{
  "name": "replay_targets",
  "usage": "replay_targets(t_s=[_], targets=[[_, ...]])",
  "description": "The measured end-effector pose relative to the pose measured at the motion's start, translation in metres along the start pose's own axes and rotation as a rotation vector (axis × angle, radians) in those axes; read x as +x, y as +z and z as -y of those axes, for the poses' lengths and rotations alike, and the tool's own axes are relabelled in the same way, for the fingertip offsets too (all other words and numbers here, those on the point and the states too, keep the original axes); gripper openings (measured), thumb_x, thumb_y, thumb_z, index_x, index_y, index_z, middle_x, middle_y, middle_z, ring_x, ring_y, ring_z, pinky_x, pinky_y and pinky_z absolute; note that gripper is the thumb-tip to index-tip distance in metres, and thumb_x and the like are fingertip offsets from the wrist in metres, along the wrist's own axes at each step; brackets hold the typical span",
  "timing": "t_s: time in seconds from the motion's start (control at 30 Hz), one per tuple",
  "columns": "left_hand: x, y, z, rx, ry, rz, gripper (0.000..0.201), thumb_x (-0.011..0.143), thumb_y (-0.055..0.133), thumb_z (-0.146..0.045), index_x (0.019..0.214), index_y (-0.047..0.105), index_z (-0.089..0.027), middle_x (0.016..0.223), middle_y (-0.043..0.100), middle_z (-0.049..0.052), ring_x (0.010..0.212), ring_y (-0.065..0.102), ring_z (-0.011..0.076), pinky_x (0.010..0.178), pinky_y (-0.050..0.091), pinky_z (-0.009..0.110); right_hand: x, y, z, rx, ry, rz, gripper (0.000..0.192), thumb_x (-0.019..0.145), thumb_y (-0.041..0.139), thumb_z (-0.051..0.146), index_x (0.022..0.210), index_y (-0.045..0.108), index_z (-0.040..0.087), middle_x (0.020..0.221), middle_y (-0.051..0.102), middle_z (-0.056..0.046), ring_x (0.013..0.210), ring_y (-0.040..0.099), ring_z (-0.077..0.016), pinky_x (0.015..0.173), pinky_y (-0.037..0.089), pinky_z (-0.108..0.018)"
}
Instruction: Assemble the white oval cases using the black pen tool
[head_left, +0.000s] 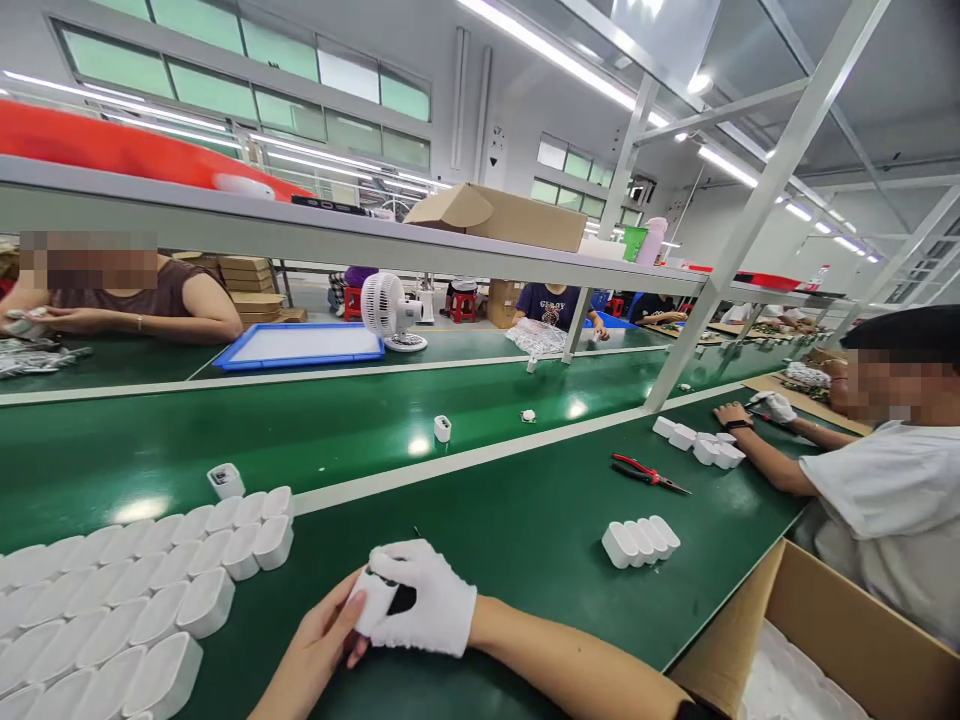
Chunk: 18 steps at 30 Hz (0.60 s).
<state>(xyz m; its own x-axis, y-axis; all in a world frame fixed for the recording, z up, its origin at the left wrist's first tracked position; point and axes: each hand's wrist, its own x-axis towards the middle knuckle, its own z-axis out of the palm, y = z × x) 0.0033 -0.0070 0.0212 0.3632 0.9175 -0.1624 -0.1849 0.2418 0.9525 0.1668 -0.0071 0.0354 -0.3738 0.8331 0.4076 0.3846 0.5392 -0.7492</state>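
Clamped between both hands, a small white rounded plastic housing (373, 600) is held just above the near edge of the green work table (525, 530). It is pinched from the left by the bare left hand (319, 640) and gripped by the white-gloved right hand (427, 605), whose fingers are closed over a dark part. Rows of identical white plastic housings (127, 600) are laid to the left. A red-handled pair of pliers (646, 474) is positioned well apart.
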Motion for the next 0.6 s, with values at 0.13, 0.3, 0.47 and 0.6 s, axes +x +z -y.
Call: replay_targets(t_s=[0.13, 0.3, 0.47, 0.6], targets=[[-0.001, 0.007, -0.005, -0.078, 0.003, -0.103, 0.072, 0.065, 0.075, -0.056, 0.122, 0.053, -0.017, 0.055, 0.049, -0.006, 0.046, 0.039, 0.0085, 0.042, 0.029, 0.018, -0.001, -0.006, 0.008, 0.232, 0.076, -0.115, 0.040, 0.060, 0.077, 0.040, 0.092, 0.066, 0.018, 0.095, 0.063, -0.005, 0.089, 0.060, -0.0196, 0.086, 0.047, -0.032], [-0.002, 0.012, -0.008, -0.144, -0.027, -0.102, 0.075, 0.062, 0.076, -0.059, 0.119, 0.049, -0.018, 0.051, 0.042, -0.009, 0.042, 0.029, 0.0051, 0.042, 0.020, 0.016, -0.005, -0.009, 0.011, 0.638, 0.412, -0.078, 0.068, 0.043, 0.086, 0.038, 0.104, 0.062, 0.020, 0.089, 0.059, 0.000, 0.069, 0.057, -0.0122, 0.068, 0.049, -0.030], [-0.008, 0.013, -0.001, -0.119, -0.041, -0.005, 0.090, 0.065, 0.068, -0.069, 0.135, 0.035, -0.023, 0.051, 0.036, -0.009, 0.042, 0.024, 0.0051, 0.042, 0.015, 0.017, -0.002, -0.010, 0.001, 0.833, 0.545, 0.173, 0.068, 0.034, 0.090, 0.035, 0.094, 0.067, 0.014, 0.084, 0.059, 0.000, 0.071, 0.056, -0.0120, 0.068, 0.047, -0.029], [-0.007, 0.006, 0.004, -0.084, -0.090, 0.017, 0.096, 0.066, 0.063, -0.073, 0.141, 0.026, -0.026, 0.048, 0.041, -0.008, 0.036, 0.027, 0.0063, 0.037, 0.022, 0.017, -0.003, -0.009, 0.000, 0.879, 0.652, 0.188, 0.068, 0.026, 0.091, 0.031, 0.087, 0.068, 0.012, 0.072, 0.062, 0.001, 0.068, 0.058, -0.0134, 0.069, 0.047, -0.031]])
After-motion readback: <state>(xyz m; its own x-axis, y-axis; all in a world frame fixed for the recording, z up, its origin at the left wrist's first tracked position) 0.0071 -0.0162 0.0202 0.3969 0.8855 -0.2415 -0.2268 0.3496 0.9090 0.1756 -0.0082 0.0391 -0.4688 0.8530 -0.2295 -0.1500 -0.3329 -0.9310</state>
